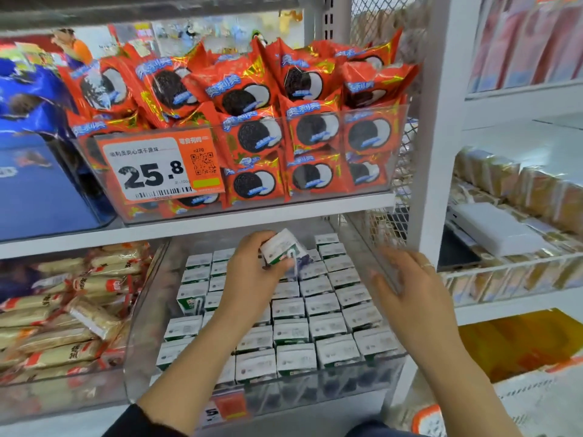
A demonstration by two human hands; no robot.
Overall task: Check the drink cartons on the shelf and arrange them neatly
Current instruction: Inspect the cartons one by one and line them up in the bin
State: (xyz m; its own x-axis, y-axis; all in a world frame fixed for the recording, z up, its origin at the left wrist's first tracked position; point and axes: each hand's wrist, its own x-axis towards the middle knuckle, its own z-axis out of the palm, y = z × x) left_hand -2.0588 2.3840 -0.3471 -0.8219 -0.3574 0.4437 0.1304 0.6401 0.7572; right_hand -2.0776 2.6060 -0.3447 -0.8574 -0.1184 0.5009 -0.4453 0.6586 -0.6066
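Pretty bright, even store lighting, barely any shadows. Glare streaks on the red cookie packets [246, 99] and the clear bin [142, 310]. Right hand [410, 288] is motion-smeared, edges bend fisheye-style, bottom corners go mushy.

A white metal upright post [441, 127] divides two shelving bays. Left of the post, a white shelf board [195, 227] runs horizontally, backed by grey wire mesh [378, 20]. Right of the post, white shelves [520, 102] are brightly, evenly lit.

Clear glossy plastic bin [383, 272]; matt paperboard cartons [321, 326].
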